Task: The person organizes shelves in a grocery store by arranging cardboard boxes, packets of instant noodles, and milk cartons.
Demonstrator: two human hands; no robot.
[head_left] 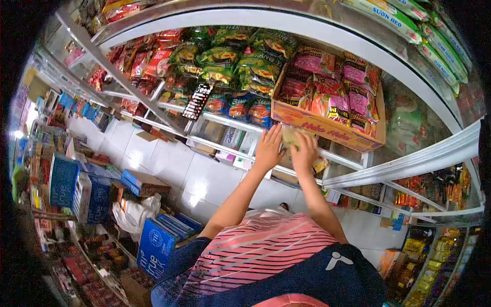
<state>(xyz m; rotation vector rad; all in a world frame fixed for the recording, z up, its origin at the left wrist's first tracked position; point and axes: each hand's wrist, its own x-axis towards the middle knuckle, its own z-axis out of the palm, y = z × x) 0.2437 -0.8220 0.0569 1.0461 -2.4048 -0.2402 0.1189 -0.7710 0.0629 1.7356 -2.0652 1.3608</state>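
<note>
My right hand (304,149) is closed round a pale yellowish cloth (290,136), just below the front of an open cardboard box (327,127) of pink noodle packets (314,62). Beside it, my left hand (268,148) lies with its fingers extended at the white shelf edge, near the box's left corner. Green noodle packets (220,56) and blue-and-red packets (239,108) fill the shelf to the left of the box. What lies beneath the fingers of my left hand is too small to tell.
A white metal rail (353,162) runs under the box. Blue milk cartons (156,247), a white plastic bag (135,214) and an open carton (145,183) stand on the tiled floor (196,176) at left. Packed shelves surround me.
</note>
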